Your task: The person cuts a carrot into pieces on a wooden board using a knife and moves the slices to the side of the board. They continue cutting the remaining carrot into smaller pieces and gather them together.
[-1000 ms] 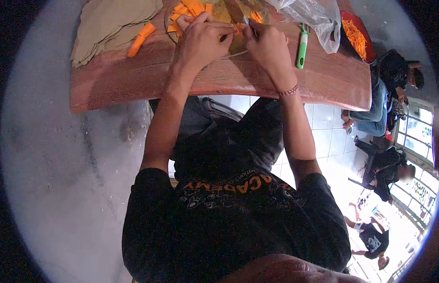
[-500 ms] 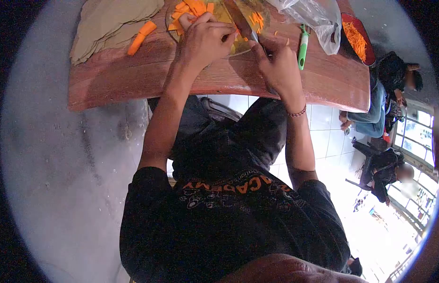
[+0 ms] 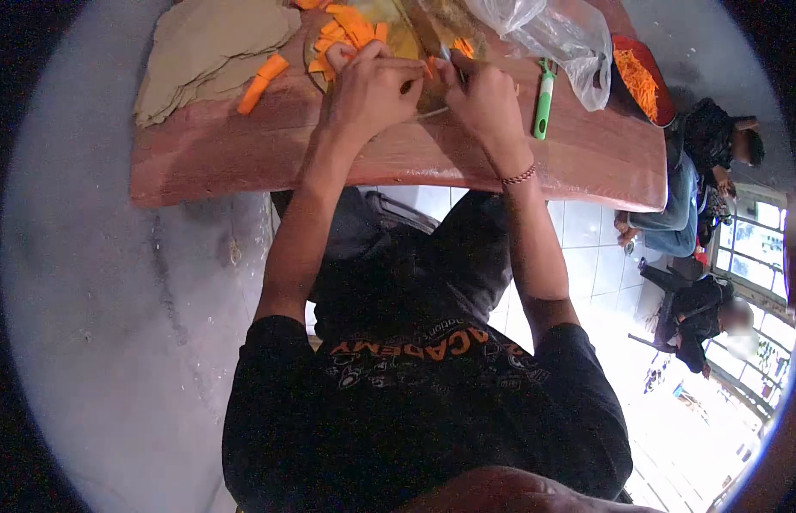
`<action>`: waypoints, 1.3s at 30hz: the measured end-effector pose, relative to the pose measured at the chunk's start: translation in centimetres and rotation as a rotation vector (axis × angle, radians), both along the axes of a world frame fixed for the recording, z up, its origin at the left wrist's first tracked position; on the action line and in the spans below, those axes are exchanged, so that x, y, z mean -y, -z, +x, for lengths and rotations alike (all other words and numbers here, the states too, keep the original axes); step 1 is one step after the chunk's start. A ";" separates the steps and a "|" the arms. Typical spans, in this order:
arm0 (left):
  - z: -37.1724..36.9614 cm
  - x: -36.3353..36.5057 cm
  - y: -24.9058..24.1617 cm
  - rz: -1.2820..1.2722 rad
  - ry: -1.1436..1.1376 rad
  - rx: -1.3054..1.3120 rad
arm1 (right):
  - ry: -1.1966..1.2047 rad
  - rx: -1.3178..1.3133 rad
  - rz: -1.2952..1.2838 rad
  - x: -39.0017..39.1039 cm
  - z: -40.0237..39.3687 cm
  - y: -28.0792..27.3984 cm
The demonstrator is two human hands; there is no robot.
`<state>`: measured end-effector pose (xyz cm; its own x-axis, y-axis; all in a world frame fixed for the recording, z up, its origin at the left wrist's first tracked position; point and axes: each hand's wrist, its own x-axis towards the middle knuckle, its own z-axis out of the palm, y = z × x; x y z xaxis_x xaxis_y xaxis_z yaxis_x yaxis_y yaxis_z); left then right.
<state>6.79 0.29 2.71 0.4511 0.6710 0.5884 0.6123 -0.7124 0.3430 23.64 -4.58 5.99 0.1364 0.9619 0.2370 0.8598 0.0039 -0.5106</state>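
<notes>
My right hand (image 3: 483,98) grips a kitchen knife (image 3: 426,32), its blade pointing away over a yellowish round board (image 3: 389,15). Beside the blade, my left hand (image 3: 372,94) is closed, thumb and fingers pressed around a small carrot piece (image 3: 430,67) that is mostly hidden. Flat orange carrot slices (image 3: 355,27) are heaped behind the left hand. On the blade's right side lies a small bunch of thin carrot strips (image 3: 463,46). A green-handled peeler (image 3: 544,104) rests on the wooden table (image 3: 244,158), right of my right hand.
Brown layered sheets (image 3: 214,56) cover the table's left part, with a longer carrot chunk (image 3: 262,84) beside them. A clear plastic bag (image 3: 565,43) lies back right, near a red tray (image 3: 667,107) of shredded carrot (image 3: 639,81). Two people sit at the far right.
My right hand has shifted slightly left and away from me with the knife, closer to my left hand. The left hand keeps its hold. The whole view has shifted slightly.
</notes>
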 end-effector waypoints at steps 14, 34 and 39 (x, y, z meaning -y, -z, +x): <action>-0.8 0.9 -1.2 0.063 -0.031 -0.047 | -0.049 -0.221 0.023 4.6 0.8 -1.9; -0.7 1.3 -0.7 0.079 0.028 -0.080 | -0.038 -0.135 -0.025 5.3 -0.5 -1.8; -0.8 1.3 -0.8 0.060 0.027 -0.094 | -0.033 -0.096 -0.012 5.3 -1.0 -1.8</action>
<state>6.03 -1.00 3.47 0.5236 0.6229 0.5812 0.6203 -0.7464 0.2411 22.68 -9.87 7.76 0.1263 0.9689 0.2127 0.8067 0.0244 -0.5904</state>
